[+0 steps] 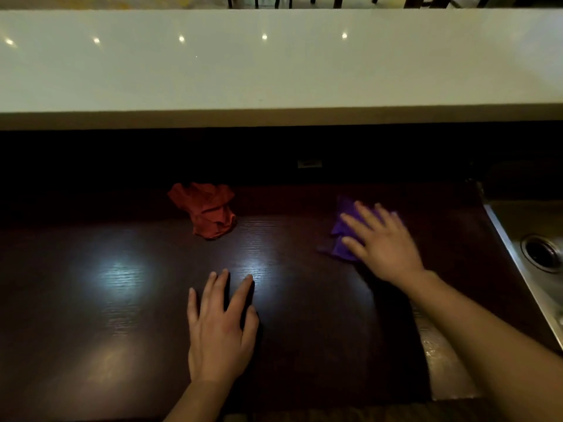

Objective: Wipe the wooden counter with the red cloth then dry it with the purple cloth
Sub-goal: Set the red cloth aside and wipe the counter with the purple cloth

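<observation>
The dark wooden counter point(122, 315) fills the lower part of the view, with glossy light reflections on it. A crumpled red cloth point(207, 210) lies loose toward the back centre, untouched by either hand. To its right, the purple cloth point(342, 236) lies flat on the wood under my right hand point(380, 242), which presses on it with fingers spread; most of the cloth is hidden beneath the palm. My left hand point(219, 327) rests flat on the bare counter in front of the red cloth, fingers apart, holding nothing.
A raised white ledge point(274, 62) runs across the back, above a dark recess. A steel sink point(536, 254) with a round drain borders the counter's right edge. A small socket plate point(309, 163) sits on the back wall.
</observation>
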`<state>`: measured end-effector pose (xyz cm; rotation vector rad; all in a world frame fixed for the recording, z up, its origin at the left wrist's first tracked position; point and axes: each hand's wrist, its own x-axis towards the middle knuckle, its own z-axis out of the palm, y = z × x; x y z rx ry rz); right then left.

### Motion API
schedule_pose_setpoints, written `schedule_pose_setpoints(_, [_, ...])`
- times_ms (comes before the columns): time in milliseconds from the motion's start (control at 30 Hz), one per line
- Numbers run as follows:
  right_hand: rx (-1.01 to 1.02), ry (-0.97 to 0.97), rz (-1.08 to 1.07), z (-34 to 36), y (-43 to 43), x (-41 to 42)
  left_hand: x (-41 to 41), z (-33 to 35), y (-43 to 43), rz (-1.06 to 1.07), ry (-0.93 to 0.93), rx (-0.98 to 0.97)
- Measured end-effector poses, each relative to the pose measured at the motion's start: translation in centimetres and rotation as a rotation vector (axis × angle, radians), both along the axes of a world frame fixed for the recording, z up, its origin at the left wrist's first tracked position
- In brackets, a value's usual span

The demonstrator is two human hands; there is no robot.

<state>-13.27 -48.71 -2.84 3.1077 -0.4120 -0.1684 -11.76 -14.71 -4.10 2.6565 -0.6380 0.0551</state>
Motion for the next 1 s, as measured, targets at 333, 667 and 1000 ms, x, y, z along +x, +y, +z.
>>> schedule_pose_setpoints(333, [0.095, -0.065, -0.125, -1.2, 4.9, -14.2, -0.3, 0.5, -0.5, -0.135, 0.004, 0.216])
schedule_pose_setpoints(667, [0.102, -0.065, -0.585, 0.9, -1.7, -12.9, -0.5, 0.8, -0.5, -0.104, 0.028, 0.2])
schedule_pose_setpoints(1000, [0.031, 0.031, -0.176, 0.9, -1.2, -18.0, -0.7, 0.8, -0.4, -0.081, 0.046, 0.175])
